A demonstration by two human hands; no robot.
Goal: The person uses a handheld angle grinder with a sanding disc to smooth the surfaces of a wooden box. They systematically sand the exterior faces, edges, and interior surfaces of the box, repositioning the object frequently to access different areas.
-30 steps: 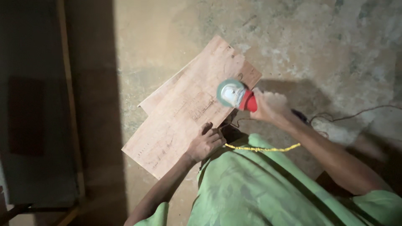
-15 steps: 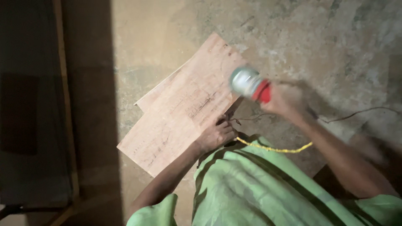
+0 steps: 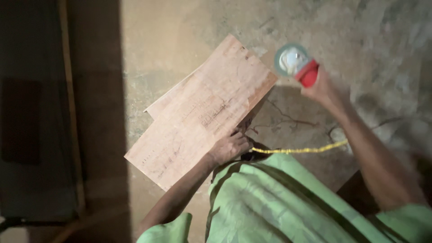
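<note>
Bare concrete floor under everything, and on it the plywood board lies flat and slantwise atop a second sheet; stiff and light by the look, best held at an edge. Left hand presses its near edge, fingers curled down. Right hand is wrapped tight round the red angle grinder, held clear beyond the board's far corner. Yellow cord crosses the lap
</note>
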